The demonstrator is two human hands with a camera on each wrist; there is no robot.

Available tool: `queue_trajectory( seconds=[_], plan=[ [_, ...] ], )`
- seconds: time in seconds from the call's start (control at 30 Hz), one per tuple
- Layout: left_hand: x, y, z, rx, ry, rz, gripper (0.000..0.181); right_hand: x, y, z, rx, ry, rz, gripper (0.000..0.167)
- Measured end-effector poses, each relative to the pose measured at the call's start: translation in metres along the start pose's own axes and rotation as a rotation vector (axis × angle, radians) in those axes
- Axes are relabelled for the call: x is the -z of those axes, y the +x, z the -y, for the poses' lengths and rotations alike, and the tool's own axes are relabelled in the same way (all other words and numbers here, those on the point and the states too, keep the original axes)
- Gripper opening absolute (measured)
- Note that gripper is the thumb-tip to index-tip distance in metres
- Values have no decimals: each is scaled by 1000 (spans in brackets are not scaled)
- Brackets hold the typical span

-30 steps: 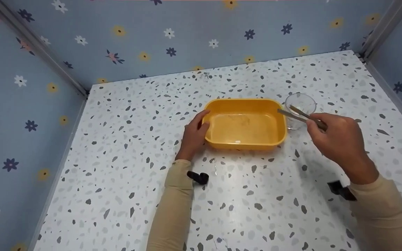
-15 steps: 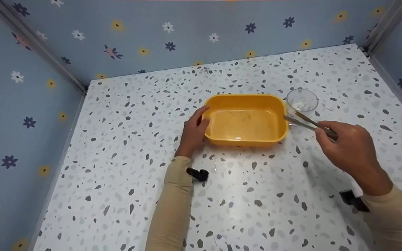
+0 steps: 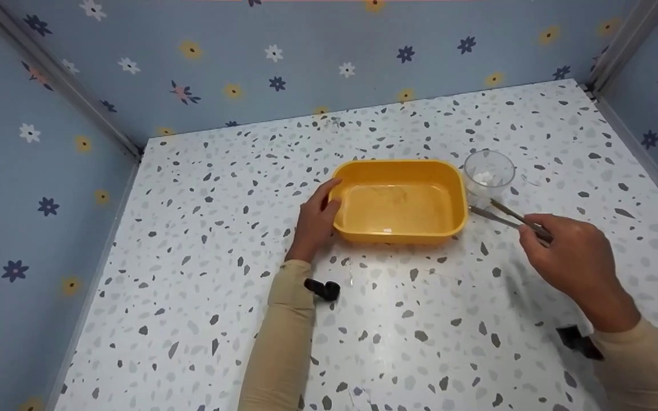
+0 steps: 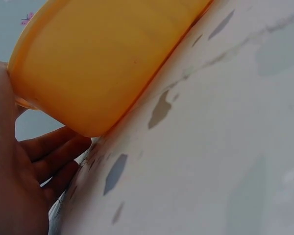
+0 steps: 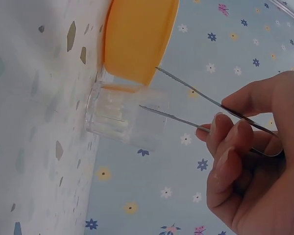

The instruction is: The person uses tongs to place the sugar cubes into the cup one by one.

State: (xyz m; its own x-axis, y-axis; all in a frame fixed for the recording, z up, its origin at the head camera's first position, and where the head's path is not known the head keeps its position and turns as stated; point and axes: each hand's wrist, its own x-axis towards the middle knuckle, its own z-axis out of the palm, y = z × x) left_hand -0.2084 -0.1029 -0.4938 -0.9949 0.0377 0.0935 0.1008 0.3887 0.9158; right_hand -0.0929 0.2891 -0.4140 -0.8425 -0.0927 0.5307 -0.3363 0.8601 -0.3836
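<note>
In the head view, a yellow plastic tub (image 3: 397, 211) sits on the speckled table, its inside facing up. My left hand (image 3: 315, 222) grips the tub's left end, thumb and index finger at the rim; the left wrist view shows the other fingers (image 4: 59, 152) beside the outer wall. My right hand (image 3: 572, 257) holds metal tweezers (image 3: 503, 218) between thumb and fingers. Their serrated tips are apart with nothing between them. Just beyond the tips, a clear cup (image 3: 490, 168) stands upright at the tub's right end. White bits show inside the cup, also visible in the right wrist view.
A blue wall (image 3: 306, 57) with printed flowers rises behind the table (image 3: 203, 228), and similar panels stand at left and right. Black camera mounts are strapped to both wrists. Some thin clear scraps (image 3: 529, 180) lie right of the cup.
My right hand has drawn back toward me and slightly right with the tweezers, from over the cup's mouth to in front of it. My left hand and the tub have stayed in place.
</note>
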Motion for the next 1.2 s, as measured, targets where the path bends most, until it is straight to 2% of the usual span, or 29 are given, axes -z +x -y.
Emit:
queue_trajectory(
  seconds=[0.33,0.63,0.87,1.0,1.2],
  plan=[
    [0,-1,0,-9,19,-2,43,-14,-2,1,-37,-42,117,22],
    [0,-1,0,4,-7,-2,43,-22,-3,-1,-49,-53,176,21],
    [-1,0,-1,1,4,-9,42,-25,-3,-1,-58,-57,231,23],
    [-3,2,-1,-5,7,-1,42,-23,-4,-1,-94,-74,309,27],
    [-1,0,1,-14,-1,-6,42,-22,-4,-2,-174,-105,493,37]
  ],
)
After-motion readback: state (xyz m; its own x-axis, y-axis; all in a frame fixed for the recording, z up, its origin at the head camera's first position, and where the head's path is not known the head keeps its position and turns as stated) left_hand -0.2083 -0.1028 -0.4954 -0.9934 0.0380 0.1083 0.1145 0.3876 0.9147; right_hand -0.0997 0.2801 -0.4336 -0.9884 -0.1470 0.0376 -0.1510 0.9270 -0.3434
